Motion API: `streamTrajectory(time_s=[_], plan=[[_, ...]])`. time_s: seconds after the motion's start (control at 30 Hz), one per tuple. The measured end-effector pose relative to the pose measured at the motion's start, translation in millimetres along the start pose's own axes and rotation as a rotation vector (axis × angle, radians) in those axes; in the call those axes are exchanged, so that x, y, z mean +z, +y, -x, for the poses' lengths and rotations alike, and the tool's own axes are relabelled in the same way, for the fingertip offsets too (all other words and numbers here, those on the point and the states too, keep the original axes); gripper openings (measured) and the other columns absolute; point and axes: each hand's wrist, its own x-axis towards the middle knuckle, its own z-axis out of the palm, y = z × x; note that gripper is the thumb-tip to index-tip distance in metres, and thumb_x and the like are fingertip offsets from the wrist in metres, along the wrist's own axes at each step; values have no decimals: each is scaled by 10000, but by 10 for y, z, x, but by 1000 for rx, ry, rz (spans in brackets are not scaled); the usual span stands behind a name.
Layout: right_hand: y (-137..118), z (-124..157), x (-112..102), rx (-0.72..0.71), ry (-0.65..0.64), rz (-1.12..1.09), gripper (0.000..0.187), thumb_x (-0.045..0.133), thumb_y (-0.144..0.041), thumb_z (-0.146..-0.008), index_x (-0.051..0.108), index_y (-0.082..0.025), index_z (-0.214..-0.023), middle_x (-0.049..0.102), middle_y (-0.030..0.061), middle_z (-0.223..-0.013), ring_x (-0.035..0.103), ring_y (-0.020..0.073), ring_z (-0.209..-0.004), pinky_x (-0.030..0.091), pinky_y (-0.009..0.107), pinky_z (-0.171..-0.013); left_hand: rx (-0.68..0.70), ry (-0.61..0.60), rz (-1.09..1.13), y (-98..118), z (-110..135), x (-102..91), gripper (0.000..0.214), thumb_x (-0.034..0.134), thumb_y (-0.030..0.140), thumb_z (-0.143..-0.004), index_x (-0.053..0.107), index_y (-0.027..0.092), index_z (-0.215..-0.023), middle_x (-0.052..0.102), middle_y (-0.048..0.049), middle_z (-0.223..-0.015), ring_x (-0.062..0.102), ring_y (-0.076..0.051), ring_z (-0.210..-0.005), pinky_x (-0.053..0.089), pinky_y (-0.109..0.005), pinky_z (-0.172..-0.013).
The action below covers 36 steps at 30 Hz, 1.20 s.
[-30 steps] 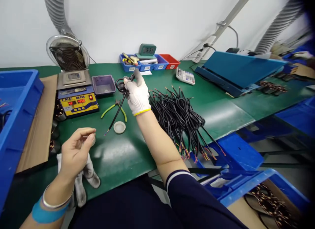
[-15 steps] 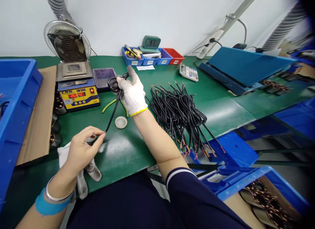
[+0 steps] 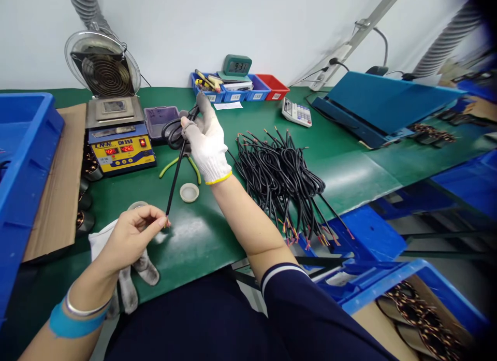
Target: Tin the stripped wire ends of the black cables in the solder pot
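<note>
1) A green table (image 3: 221, 231) stands by a white wall (image 3: 233, 24)
2) The right hand (image 3: 207, 146), in a white glove (image 3: 215, 164), grips a looped black cable (image 3: 175, 179)
3) The bare left hand (image 3: 134, 234) pinches its wire end (image 3: 167, 222)
4) The cable is above the table, left of a cable pile (image 3: 277, 174)

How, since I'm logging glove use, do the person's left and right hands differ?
The bare left hand has no covering; the right hand wears a white fabric glove with a yellow edge.
The left hand's fingers pinch the long black cable near its coloured wire ends; the right hand grips its looped part.
The left hand has a blue band below its wrist; the right hand shows none.
Both hold the same cable.
</note>
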Motion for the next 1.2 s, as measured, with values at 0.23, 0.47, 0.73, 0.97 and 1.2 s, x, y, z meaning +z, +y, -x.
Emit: streamTrajectory(time_s=[0.23,0.47,0.73,0.97,1.2], plan=[[-59,7,-105,40,-199,120,615,621,-242,-737,438,-306,-1320,672,-30,-1069,642,130,-964,553,208,-697,-45,-269,228,65,56,-59,184,626,316,-804,645,180,-682,655,-68,-701,610,-192,-673,503,-322,-654],[-58,136,-21,135,-267,38,606,647,-192,-671,533,-312,-1253,643,-36,-1169,612,170,-1060,548,179,-690,-111,-481,384,45,61,-80,169,667,309,-767,675,185,-652,674,-91,-711,632,-230,-691,523,-411,-732],[66,177,1,92,-358,105,754,683,-193,-653,425,-301,-1352,632,6,-1187,633,165,-990,560,208,-680,-117,-589,412,126,107,-131,217,621,374,-785,611,200,-657,676,-95,-728,611,-229,-677,476,-352,-634],[71,40,-84,39,-185,48,761,668,-189,-682,376,-254,-1382,631,56,-1172,627,159,-989,572,261,-717,-34,44,401,-16,3,-62,180,635,360,-796,621,180,-795,655,-61,-880,590,-166,-761,467,-287,-707],[60,-130,-260,-46,-13,86,851,630,-158,-651,293,-162,-1433,674,102,-1043,649,131,-731,553,254,-598,115,479,339,398,512,-133,346,629,580,-667,648,242,-741,609,-40,-703,580,-212,-701,496,-372,-659]])
